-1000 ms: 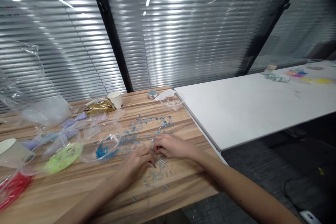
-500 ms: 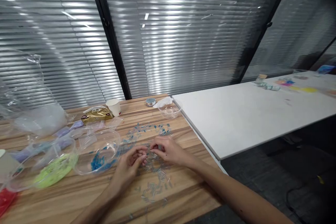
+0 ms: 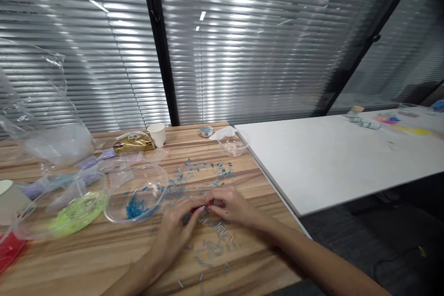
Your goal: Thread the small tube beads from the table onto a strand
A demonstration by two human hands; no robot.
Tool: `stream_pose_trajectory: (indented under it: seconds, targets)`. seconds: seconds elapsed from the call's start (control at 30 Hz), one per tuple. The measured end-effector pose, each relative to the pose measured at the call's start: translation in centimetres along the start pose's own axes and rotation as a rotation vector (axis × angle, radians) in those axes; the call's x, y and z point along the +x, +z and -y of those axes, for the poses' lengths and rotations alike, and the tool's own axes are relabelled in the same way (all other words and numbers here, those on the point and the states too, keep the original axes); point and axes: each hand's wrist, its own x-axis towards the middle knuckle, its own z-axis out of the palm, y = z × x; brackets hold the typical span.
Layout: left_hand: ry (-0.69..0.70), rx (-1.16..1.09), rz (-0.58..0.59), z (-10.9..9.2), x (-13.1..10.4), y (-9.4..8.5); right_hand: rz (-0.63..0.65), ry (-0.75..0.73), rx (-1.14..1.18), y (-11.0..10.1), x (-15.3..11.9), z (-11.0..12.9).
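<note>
My left hand (image 3: 180,222) and my right hand (image 3: 231,206) meet at their fingertips over the wooden table (image 3: 114,259). Each is closed in a pinch on something small and dark between them, too tiny to make out. Scattered around and below them lie many small clear tubes (image 3: 210,247), with blue and clear ones (image 3: 222,171) beyond. Left of my left hand, a clear round bowl (image 3: 107,212) holds blue pieces (image 3: 137,207).
Another clear bowl (image 3: 21,233) with yellow-green pieces (image 3: 78,215) stands at left, near a red item (image 3: 10,249). Behind are a gold packet (image 3: 133,143), paper cup (image 3: 157,135), round tin (image 3: 206,131) and clear bowl (image 3: 233,148). A white table (image 3: 340,157) adjoins at right.
My left hand has turned, its thumb and forefinger now reaching to my right fingertips, where a small gap was. The whole view has shifted slightly.
</note>
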Motion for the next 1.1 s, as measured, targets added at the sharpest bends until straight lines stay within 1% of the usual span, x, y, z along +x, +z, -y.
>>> stream_pose_trajectory:
  seconds: [0.1, 0.2, 0.37, 0.5, 0.6, 0.7, 0.9, 1.1]
  targets:
    - [0.038, 0.002, -0.027, 0.1, 0.0, 0.0, -0.004, 0.039, 0.011, -0.1, 0.0, 0.1]
    - [0.033, -0.006, -0.047, 0.2, 0.1, -0.1, -0.013, 0.049, 0.032, -0.1, -0.1, 0.1]
    - [-0.063, -0.063, -0.004, 0.7, 0.0, 0.0, -0.064, -0.009, 0.066, 0.1, -0.2, 0.1]
    - [-0.162, -0.105, 0.028, 1.1, -0.1, 0.1, -0.058, -0.027, 0.054, 0.3, -0.1, 0.2]
    - [-0.212, -0.130, 0.035, 1.2, -0.3, 0.1, -0.080, -0.068, 0.077, 0.4, -0.1, 0.3]
    - [-0.227, -0.145, 0.058, 1.2, -0.3, 0.0, -0.096, -0.101, 0.103, 0.4, -0.1, 0.3]
    - [-0.223, -0.159, 0.098, 0.9, -0.2, -0.1, -0.096, -0.073, 0.112, 0.4, -0.2, 0.2]
    - [-0.289, -0.180, 0.122, 1.0, -0.1, -0.1, -0.069, -0.048, 0.116, 0.4, -0.3, 0.2]
